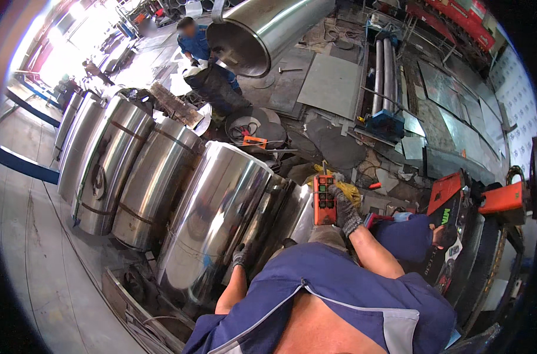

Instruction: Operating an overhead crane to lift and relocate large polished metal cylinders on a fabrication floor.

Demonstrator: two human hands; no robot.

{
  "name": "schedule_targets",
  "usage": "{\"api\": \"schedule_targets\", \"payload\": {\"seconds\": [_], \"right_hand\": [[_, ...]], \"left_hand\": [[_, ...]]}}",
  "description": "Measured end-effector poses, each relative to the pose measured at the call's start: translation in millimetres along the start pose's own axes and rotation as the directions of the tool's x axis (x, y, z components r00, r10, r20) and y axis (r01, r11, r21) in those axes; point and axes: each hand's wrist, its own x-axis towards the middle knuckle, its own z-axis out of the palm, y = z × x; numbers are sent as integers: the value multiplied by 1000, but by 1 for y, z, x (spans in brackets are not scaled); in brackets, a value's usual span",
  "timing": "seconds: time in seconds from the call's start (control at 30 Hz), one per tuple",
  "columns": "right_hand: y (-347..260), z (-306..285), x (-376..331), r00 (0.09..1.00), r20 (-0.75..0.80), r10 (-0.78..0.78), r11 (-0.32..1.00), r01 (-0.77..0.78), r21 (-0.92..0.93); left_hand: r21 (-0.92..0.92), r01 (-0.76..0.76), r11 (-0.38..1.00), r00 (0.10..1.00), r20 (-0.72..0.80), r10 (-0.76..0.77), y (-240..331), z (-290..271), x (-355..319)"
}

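Note:
My right hand (345, 210), in a dark grey glove, grips an orange handheld remote control (324, 199) with rows of buttons, raised in front of me. My left hand (240, 256), also gloved, rests flat against the side of a big shiny steel coil (218, 212) lying just left of me. My blue work shirt fills the lower middle of the view.
Several more steel coils (109, 159) lie in a row to the left. A large steel cone (262, 32) hangs above, near a person in blue (197, 47). Metal sheets and a roller machine (386, 82) are at the right, orange equipment (457, 206) beside me.

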Motion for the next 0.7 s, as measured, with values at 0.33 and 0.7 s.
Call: {"api": "schedule_targets", "payload": {"seconds": [0.33,0.7], "right_hand": [[5,-7,-3,998,-52,32,998,-29,51],[6,-2,-14,998,32,51,997,-53,62]], "left_hand": [[-60,34,998,999,26,-32,15,6,-16],[-132,43,990,998,60,-35,-13,2,3]]}}
